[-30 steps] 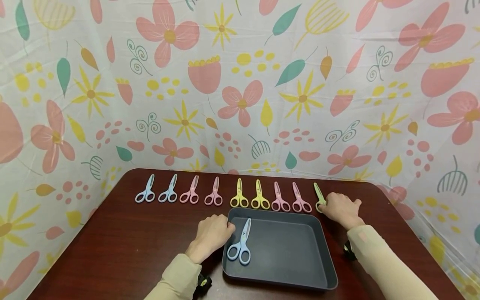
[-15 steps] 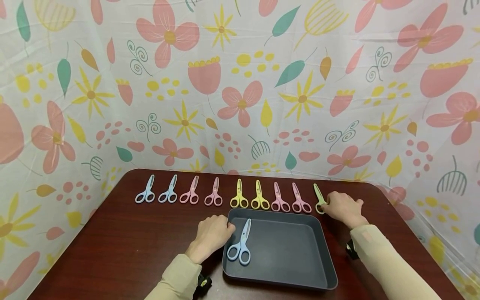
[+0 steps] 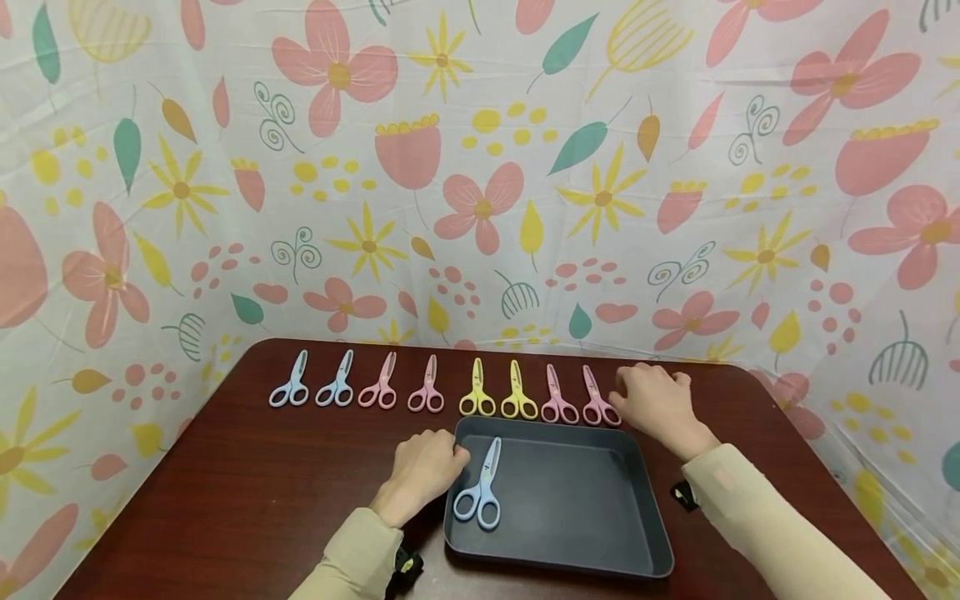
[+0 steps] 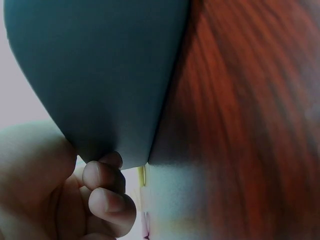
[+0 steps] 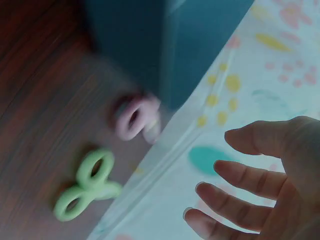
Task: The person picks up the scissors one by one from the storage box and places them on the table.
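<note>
My left hand (image 3: 426, 462) grips the left back corner of the dark grey baking tray (image 3: 577, 500); in the left wrist view its thumb and curled fingers (image 4: 102, 175) meet at the tray's edge. Light blue scissors (image 3: 485, 487) lie inside the tray on its left side. My right hand (image 3: 660, 404) is at the right end of the row of scissors, beyond the tray's right back corner. Its fingers are spread and hold nothing in the right wrist view, where green scissors (image 5: 90, 185) lie on the table near it. In the head view this hand hides them.
Along the table's back edge lie blue scissors (image 3: 335, 392), pink scissors (image 3: 427, 396), yellow scissors (image 3: 477, 400) and several others in a row. The brown table (image 3: 247, 500) ends at a flower-patterned curtain (image 3: 480, 167).
My right hand has left the green scissors' handles and moved left and slightly up, now covering them in the head view. The left hand and tray have stayed in place.
</note>
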Demonstrator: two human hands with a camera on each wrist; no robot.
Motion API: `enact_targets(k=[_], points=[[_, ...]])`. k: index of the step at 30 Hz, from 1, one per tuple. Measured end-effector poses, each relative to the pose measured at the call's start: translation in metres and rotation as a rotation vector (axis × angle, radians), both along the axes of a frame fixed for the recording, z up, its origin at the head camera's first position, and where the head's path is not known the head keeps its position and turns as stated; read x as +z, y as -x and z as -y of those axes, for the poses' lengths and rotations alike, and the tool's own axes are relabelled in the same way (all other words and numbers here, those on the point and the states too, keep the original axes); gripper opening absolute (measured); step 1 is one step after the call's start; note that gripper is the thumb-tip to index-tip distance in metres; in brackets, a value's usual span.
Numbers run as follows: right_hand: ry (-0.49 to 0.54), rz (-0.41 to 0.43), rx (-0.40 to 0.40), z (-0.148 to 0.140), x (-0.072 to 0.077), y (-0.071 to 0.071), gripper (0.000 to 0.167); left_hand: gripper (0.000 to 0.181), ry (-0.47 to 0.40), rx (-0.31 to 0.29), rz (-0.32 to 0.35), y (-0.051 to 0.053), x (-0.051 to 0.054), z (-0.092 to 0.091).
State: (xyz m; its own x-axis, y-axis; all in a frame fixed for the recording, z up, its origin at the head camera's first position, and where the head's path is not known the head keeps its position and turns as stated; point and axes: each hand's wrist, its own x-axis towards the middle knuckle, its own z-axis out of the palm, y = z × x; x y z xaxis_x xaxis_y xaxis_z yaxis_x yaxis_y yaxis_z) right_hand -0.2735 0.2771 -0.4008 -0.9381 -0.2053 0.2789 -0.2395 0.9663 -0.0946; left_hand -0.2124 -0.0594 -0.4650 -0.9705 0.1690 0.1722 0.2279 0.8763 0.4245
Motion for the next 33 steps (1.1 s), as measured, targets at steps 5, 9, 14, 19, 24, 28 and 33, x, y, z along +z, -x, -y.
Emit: enact_targets(k=[5,9,14,19,24,28,33], points=[[-0.057,-0.060,0.066,0.026,0.002,-0.011,0.014,0.035,-0.005,-0.005,0.003,0.000,0.000,-0.001],[-0.114,-0.124,0.135,0.047,0.000,-0.023,0.014,0.035,-0.010,-0.005,0.006,0.001,0.000,-0.001],[-0.178,-0.195,0.252,0.075,-0.002,-0.044,0.016,0.035,-0.011,-0.007,0.010,-0.001,0.000,0.000],[-0.211,-0.190,0.360,0.100,-0.006,-0.062,0.020,0.036,-0.014,-0.017,0.001,-0.001,0.000,0.000],[-0.238,-0.072,0.444,0.123,-0.011,-0.074,0.014,0.037,-0.010,-0.017,0.014,-0.001,-0.001,0.000],[-0.253,0.029,0.496,0.139,-0.014,-0.080,0.009,0.038,-0.001,-0.015,0.021,0.000,-0.001,0.001],[-0.279,0.073,0.570,0.150,-0.015,-0.092,0.007,0.038,0.011,-0.009,0.020,0.001,-0.001,0.000]])
